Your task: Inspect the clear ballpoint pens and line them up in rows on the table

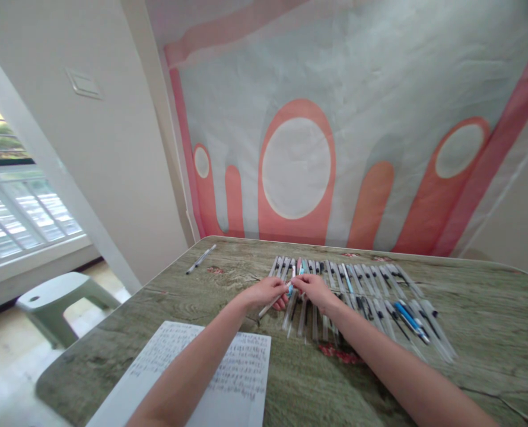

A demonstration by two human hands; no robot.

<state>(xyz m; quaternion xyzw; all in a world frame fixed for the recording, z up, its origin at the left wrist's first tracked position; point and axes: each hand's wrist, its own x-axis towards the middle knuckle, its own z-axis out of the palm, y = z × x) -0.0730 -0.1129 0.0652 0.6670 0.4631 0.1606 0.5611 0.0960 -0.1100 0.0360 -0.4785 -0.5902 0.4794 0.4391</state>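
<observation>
My left hand (270,292) is closed around a slim pen (268,307) whose lower end points toward the front left. Touching the pen's upper end beside it, my right hand (312,289) has its fingers pinched together. Something light blue (290,289) shows between the hands. Behind and right of them, two rows of several clear-barrelled pens (371,280) lie side by side, and a blue pen (410,322) is among the front row.
A handwritten sheet of paper (241,367) lies under my left forearm on the wood-patterned table (482,308). One pen (200,259) rests apart at the back left. A pale stool (63,292) stands on the floor left of the table.
</observation>
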